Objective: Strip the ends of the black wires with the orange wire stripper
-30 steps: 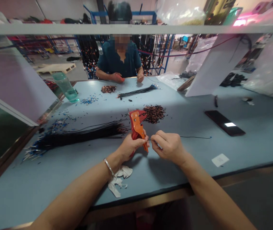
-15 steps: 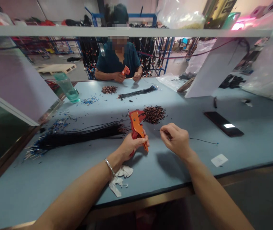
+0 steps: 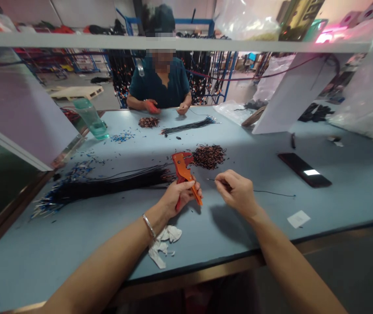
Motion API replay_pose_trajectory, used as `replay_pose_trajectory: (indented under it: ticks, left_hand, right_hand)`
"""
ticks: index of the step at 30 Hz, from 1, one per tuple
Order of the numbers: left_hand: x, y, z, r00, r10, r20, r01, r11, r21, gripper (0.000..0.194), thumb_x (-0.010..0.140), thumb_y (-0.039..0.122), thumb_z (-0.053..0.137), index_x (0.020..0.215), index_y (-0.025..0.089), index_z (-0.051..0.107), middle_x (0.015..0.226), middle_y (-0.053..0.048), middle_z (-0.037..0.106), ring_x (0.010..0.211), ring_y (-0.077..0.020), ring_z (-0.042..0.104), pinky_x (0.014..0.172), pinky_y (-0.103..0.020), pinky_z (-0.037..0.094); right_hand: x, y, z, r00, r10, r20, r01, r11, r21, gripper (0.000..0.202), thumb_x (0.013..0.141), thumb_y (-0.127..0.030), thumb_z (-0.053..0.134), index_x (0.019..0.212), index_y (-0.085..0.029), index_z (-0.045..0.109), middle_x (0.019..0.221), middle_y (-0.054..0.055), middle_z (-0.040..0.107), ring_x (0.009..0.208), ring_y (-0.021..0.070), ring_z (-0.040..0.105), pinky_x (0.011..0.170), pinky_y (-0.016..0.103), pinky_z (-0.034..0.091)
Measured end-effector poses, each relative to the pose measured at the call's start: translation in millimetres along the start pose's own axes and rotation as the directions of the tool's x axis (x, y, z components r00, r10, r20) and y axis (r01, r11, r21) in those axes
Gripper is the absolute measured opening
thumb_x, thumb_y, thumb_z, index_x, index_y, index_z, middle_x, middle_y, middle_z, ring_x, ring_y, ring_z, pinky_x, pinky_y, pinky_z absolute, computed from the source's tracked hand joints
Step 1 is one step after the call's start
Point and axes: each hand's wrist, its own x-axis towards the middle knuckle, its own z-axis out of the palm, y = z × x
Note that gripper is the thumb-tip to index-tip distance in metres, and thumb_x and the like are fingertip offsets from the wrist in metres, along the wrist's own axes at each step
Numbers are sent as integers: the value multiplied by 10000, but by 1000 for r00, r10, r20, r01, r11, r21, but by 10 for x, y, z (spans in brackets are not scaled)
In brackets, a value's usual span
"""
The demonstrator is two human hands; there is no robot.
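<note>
Blue-grey table (image 3: 254, 155): black wire bundle (image 3: 107, 186), scrap pile (image 3: 210, 157), phone (image 3: 299, 168), crumpled tissue (image 3: 173, 234), white card (image 3: 299, 219)

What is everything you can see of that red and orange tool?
The red and orange, metal-looking hand tool has a notched red head, a dark round spot and two spread handles, one red, one orange. It leans, head forward, gripped in the bare left hand, beside a coppery-black scrap pile.

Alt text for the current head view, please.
The left hand grips a red-orange hand tool; the right hand pinches a thin dark wire. A black wire bundle lies at left on the table, a phone at right.
</note>
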Motion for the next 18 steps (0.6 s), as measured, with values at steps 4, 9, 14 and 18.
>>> replay_pose_trajectory:
  ticks: [4,9,14,18]
  left_hand:
    - [-10,7,27,998,60,16,-60,997,41,252,715,221,679,910,152,536,733,-5,598,661,-163,616,702,-355,503]
    - [-49,3,73,988,126,86,-139,975,173,288,715,255,703,918,159,523,752,-2,590,678,-152,607,692,-322,487]
    - [-90,-21,75,967,88,240,-161,939,305,295,723,300,714,915,158,540,777,-16,589,711,-155,598,712,-326,484]
    - [-108,-29,58,951,25,308,-136,929,344,305,737,318,713,921,152,535,793,-34,589,721,-163,592,689,-326,482]
  right_hand:
    - [3,-18,-5,999,32,1,-32,998,51,122,829,-171,522,723,-188,581,629,-13,531,531,87,452,533,215,370]
    - [11,-17,-9,990,141,22,-143,981,133,140,831,-201,527,698,-189,568,590,-28,501,523,91,430,530,224,354]
    - [30,-22,-47,974,220,44,-224,940,259,123,846,-247,544,742,-191,580,588,-40,486,511,87,399,509,224,339]
    - [60,-70,-89,983,180,32,-181,931,318,106,843,-228,555,748,-194,588,654,-22,537,560,95,433,539,230,358]
